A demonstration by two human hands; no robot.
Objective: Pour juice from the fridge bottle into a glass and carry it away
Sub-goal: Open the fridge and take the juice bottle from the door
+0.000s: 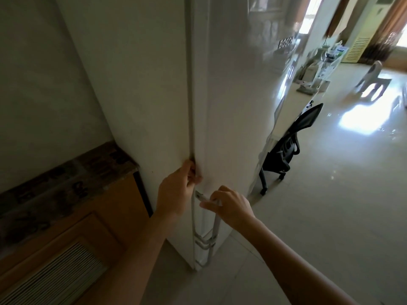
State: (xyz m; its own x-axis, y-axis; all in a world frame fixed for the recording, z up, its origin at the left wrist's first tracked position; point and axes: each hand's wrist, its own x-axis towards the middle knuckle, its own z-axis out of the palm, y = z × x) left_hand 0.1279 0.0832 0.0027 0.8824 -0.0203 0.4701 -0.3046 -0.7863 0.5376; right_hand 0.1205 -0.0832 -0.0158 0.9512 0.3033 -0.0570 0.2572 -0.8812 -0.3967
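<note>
A tall white fridge [233, 89] fills the middle of the head view, and its door looks shut. My left hand [176, 192] has its fingers hooked into the seam at the door's edge. My right hand [229, 205] is closed around the top of the long metal door handle [214, 225]. No bottle or glass is in view.
A stone-topped ledge [66, 175] over a wooden radiator cover [66, 260] lies to the left of the fridge. A black office chair [286, 148] stands at a white desk [293, 102] behind the fridge. Glossy tiled floor [330, 194] opens to the right, with a white chair [372, 80] further off.
</note>
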